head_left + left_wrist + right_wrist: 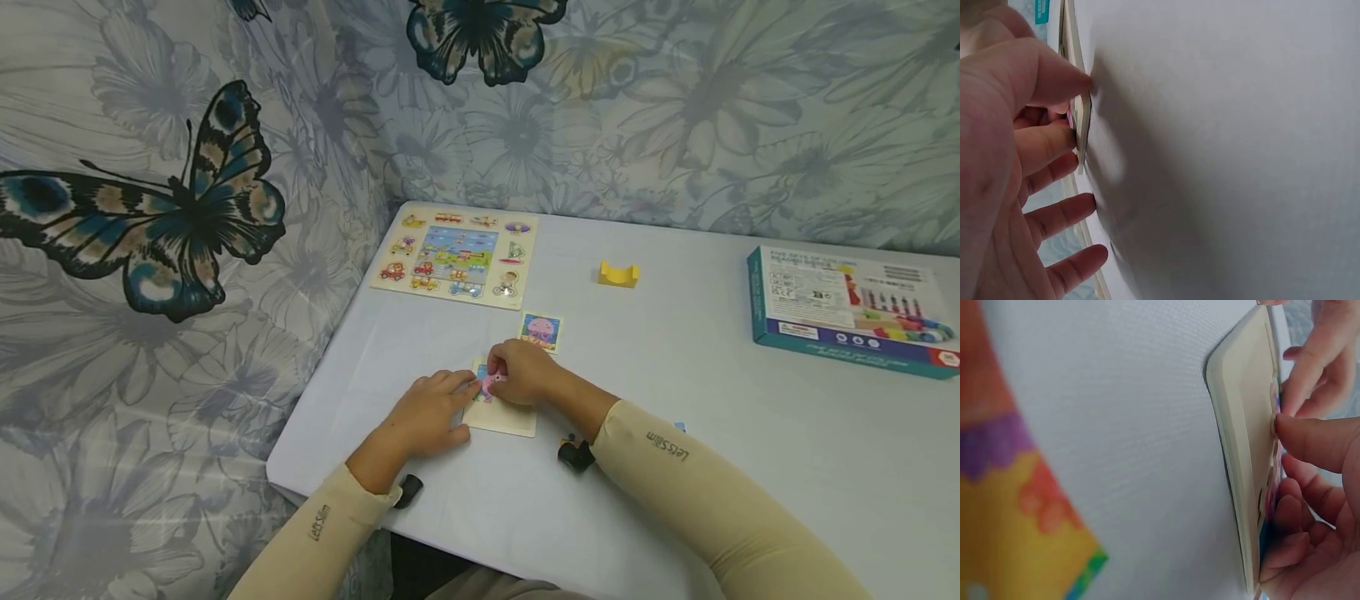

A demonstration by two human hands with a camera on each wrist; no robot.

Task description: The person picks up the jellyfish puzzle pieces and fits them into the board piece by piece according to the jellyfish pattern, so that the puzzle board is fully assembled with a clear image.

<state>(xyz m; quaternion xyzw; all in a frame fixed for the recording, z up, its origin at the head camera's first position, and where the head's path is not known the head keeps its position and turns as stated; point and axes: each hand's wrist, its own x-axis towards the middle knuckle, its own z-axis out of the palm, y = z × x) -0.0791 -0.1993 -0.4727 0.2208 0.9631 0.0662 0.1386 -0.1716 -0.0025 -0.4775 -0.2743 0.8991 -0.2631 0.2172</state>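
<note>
White is stretching across the table [675,342] where I am watching a person work in cream sleeves [322,533]. From the head view, the right hand [525,372] is pinching a pink puzzle piece [489,386] over the upper part of a small pale board [510,419], whose nearer part is showing bare. The left hand [423,412] is lying at the board's left side, its fingers stretched out and touching, not gripping. Just beyond, a pink-and-blue picture puzzle [542,327] is lying flat; farther off, a large vehicle puzzle [502,240] is resting near the wall. A yellow stand [618,275] and a teal-edged box [851,312] are sitting to the right.

In the left wrist view, the thumb and forefinger are meeting the board's edge, while the outer fingers are spreading loosely.

In the right wrist view, the thumb and fingertips are closing on the pink piece at the board's surface; I cannot tell whether it is sitting fully flush.
</note>
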